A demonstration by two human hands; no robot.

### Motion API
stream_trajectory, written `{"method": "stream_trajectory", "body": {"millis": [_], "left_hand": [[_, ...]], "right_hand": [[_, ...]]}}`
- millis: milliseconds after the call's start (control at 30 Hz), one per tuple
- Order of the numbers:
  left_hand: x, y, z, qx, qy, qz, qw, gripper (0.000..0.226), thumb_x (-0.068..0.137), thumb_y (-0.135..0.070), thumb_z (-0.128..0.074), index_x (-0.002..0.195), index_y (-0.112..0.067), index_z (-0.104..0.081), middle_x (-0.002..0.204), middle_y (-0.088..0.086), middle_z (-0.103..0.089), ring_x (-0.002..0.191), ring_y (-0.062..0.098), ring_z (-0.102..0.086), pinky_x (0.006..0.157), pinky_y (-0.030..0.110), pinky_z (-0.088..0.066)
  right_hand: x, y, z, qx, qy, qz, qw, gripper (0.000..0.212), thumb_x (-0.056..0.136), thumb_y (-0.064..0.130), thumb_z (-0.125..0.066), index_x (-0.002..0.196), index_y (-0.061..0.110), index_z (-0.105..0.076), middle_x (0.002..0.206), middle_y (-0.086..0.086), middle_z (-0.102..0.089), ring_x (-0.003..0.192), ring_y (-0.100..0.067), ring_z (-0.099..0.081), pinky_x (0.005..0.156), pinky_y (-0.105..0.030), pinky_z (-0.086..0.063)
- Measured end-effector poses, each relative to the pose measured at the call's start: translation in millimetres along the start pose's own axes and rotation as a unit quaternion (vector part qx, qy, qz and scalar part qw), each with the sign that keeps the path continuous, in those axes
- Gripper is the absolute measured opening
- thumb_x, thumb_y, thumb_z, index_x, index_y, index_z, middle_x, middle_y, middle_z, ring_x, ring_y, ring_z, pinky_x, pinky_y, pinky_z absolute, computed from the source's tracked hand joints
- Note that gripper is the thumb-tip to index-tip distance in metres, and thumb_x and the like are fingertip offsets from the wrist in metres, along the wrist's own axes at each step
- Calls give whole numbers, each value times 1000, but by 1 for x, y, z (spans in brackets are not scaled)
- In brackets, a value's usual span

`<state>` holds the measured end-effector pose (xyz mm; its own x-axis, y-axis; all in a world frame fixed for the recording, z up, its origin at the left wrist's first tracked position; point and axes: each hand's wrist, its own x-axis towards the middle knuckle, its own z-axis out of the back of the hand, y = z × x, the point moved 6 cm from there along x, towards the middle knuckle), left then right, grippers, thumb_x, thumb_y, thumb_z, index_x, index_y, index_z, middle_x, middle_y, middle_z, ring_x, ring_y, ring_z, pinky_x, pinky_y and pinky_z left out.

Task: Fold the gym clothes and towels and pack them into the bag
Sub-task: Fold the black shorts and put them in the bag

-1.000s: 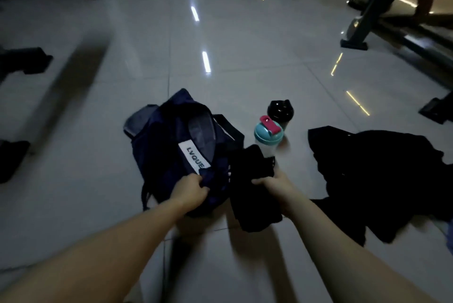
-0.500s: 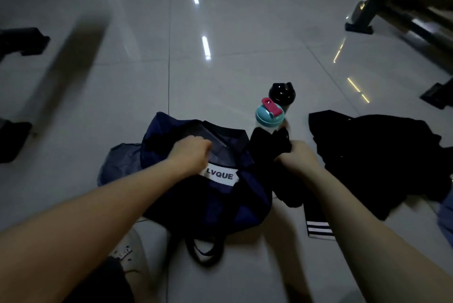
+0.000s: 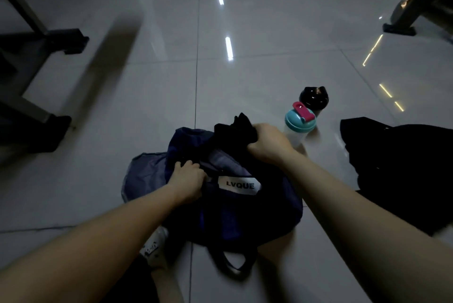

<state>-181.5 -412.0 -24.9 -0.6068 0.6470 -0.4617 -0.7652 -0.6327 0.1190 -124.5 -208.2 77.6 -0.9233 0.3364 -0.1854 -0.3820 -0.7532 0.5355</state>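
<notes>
A dark navy gym bag (image 3: 250, 214) with a white LVQUE label lies on the tiled floor in front of me. Its mouth is held apart, showing a grey lining. My left hand (image 3: 187, 181) grips the near left edge of that mouth. My right hand (image 3: 268, 143) grips a bunched black garment (image 3: 235, 131) over the far side of the bag's mouth. A heap of black clothes (image 3: 402, 170) lies on the floor to the right.
A clear shaker bottle with a teal lid (image 3: 299, 122) stands just right of my right hand, a black bottle (image 3: 314, 98) behind it. Gym machine frames stand at the left (image 3: 36, 32) and far right (image 3: 402, 25). My white shoe (image 3: 154, 246) sits by the bag.
My right hand has carried the black garment from beside the bag's right side to over its mouth. My left hand keeps hold of the bag's edge. The view has tilted.
</notes>
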Motion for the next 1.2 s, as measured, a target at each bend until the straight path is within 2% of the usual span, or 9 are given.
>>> {"method": "stream_trajectory", "body": {"millis": [200,367,500,633,767,867,1033,1133,1200], "left_hand": [[-15,9,-7,-184,-171,-31,967,25,81,-11,-62,95,-23,-79,94,-1,-54,93,28,-50,87,43,-45],[-17,14,-11,-252,-206,-64,943,26,80,-2,-62,81,-22,-79,95,-5,-61,89,21,-54,83,35,-46],[-17,26,-5,-261,-218,-73,938,23,76,-9,-55,74,-21,-75,92,-2,-64,88,22,-55,81,43,-50],[-17,35,13,-193,-277,-104,936,17,74,-12,-58,72,-20,-73,105,3,-65,98,27,-57,97,47,-45],[-16,36,24,15,-246,-163,955,30,70,-24,-65,95,-26,-80,128,8,-62,126,33,-51,118,61,-24],[-17,46,17,72,-199,-146,966,30,70,-28,-64,95,-25,-81,135,11,-62,132,35,-49,118,63,-23],[-4,45,22,-46,-222,-43,973,51,84,-41,-34,85,-21,-81,142,6,-58,133,26,-45,115,44,-23],[6,49,25,-42,-226,48,972,41,93,-49,-49,90,-24,-81,131,3,-57,121,25,-45,100,43,-34],[9,49,24,-16,-219,99,971,36,88,-54,-59,92,-25,-80,121,2,-54,115,26,-45,93,43,-36]], "right_hand": [[65,5,-62,-67,244,32,967,20,78,22,-76,94,17,-64,90,-2,-66,88,-24,-64,76,-32,-51],[91,-17,-104,-60,310,-2,949,29,80,20,-80,103,17,-62,111,-8,-67,93,-21,-62,78,-28,-49],[102,-28,-85,-79,253,17,964,32,80,16,-79,109,12,-68,100,-8,-64,90,-22,-60,74,-27,-45],[119,-21,-2,-133,106,71,983,7,79,12,-68,84,8,-67,84,-18,-66,83,-32,-67,67,-32,-45],[108,4,56,-320,-110,197,920,18,78,6,-60,95,5,-65,99,-16,-63,89,-39,-65,66,-38,-49],[95,-2,44,-366,-36,218,904,26,79,9,-58,103,9,-66,107,-11,-65,100,-36,-65,75,-41,-54],[73,-17,33,-240,15,224,945,42,81,10,-60,123,13,-63,125,-9,-62,109,-34,-63,84,-42,-53],[62,-9,32,-194,8,242,951,39,84,10,-63,123,11,-64,135,-10,-55,116,-33,-57,92,-47,-50],[52,6,37,-191,-54,273,941,34,81,9,-62,115,11,-67,122,-10,-58,109,-33,-57,83,-45,-51]]}}
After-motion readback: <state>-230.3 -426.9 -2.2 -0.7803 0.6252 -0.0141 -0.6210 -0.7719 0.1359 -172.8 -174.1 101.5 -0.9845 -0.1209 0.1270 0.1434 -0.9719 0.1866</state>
